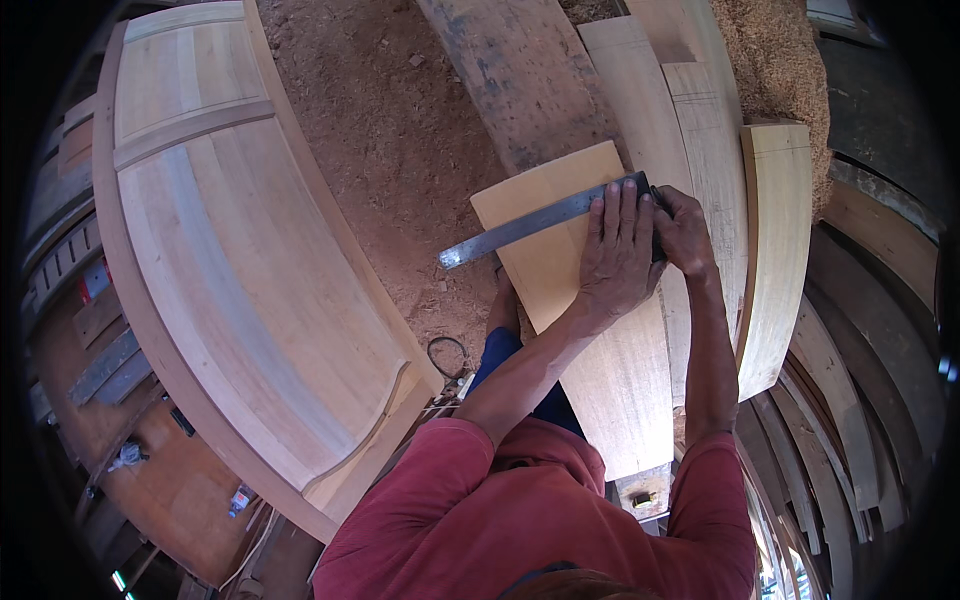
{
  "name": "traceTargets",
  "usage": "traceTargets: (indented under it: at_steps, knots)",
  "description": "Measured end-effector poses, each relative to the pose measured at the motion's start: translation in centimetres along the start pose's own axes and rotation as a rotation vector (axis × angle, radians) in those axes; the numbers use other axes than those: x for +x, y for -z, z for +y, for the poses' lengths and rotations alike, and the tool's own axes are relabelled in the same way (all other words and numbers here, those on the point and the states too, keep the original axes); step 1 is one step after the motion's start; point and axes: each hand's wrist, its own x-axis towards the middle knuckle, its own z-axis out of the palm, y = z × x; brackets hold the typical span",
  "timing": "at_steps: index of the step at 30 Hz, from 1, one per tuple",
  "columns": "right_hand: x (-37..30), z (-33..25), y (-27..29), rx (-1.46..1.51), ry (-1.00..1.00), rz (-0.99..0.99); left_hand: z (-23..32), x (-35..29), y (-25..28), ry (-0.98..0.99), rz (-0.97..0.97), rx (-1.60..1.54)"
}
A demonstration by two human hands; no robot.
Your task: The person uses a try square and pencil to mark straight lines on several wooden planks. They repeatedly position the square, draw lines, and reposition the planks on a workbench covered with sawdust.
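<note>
Pressing w/ L hand (618, 255) onto metal square (525, 226), near its dark end. Stretching L fingers out almost side by side, small gaps only, tips pointing away from body; sticking L thumb out twd R hand (687, 232). Bending R fingers in at dark end of sq., just beside L fingers; can't tell if pinching sth small & dark there or only touching sq., too small + partly hidden.

Locating sq.: slantwise across upper part of tan board (550, 185), w/ shiny blade tip poking past board's L edge, over dirt floor (350, 100). Running board lengthwise back twd body, betw. both forearms, brightly lit at near end.

Also seen around: at L, big panelled wooden door (240, 260) w/ curved panel edge, well apart from hands. Beyond board, dark stained plank (530, 85). To R of it, pale boards (640, 95), then thick pale plank (775, 250) w/ sawdust heap (775, 60) at its far end. Further R, many stacked planks (860, 320).

Wearing red short-sleeved shirt (560, 490) + blue trousers (498, 352); showing bare foot (505, 308) just L of board. Near foot, on floor, black loop (447, 341). Lower L, beyond door, brown sheet (180, 490) w/ small plastic bottle (240, 500).
</note>
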Motion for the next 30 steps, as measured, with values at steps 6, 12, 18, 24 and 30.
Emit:
traceTargets:
  at_steps: [6,12,18,24,30]
  knots:
    - [0.01,0.07,0.13,0.015,-0.008,-0.017,-0.04,0.01,0.06,-0.003,-0.011,0.01]
    - [0.11,0.32,0.15,0.001,-0.001,-0.011,0.04,0.07,-0.12,0.007,-0.01,-0.029]
    - [0.08,0.13,0.07,-0.008,0.002,-0.014,0.05,0.0,-0.23,-0.005,0.031,-0.008]
    - [0.03,-0.1,-0.03,-0.004,-0.028,-0.005,0.1,0.0,-0.21,0.007,0.017,-0.003]
    - [0.12,0.01,0.03,0.008,-0.003,-0.011,0.15,-0.03,-0.04,-0.005,0.023,0.011]
